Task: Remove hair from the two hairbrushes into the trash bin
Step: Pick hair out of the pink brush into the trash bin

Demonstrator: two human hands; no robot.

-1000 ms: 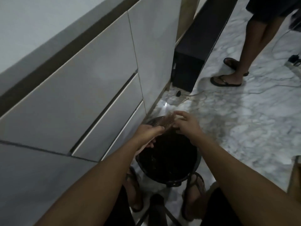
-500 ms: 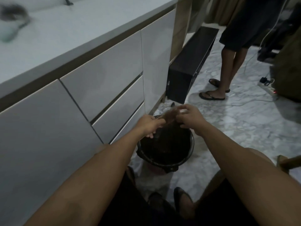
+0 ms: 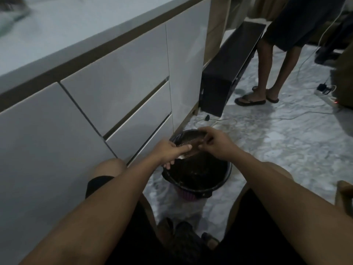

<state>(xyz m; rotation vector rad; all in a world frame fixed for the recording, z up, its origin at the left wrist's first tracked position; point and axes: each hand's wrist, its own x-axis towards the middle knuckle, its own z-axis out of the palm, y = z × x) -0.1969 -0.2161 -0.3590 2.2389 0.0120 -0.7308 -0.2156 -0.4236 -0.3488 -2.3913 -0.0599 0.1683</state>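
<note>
Marble floor [image 3: 286,146]; both arms outstretched over trash bin [image 3: 225,180]; left hand [image 3: 170,151] grips hairbrush [image 3: 188,148], right hand [image 3: 215,143] pinches its hair.

Dim indoor light, cool grey cast. Glossy white cabinet fronts [image 3: 118,81] carry soft sheen. Round black trash bin [image 3: 225,175] interior nearly lost in shadow. Top-left corner smeared with blur; wide-angle bending at edges; overall soft, grainy.

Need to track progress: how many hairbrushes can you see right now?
1: a hairbrush held between the left hand and right hand, over the trash bin. A second isn't visible and may be out of view.
</note>
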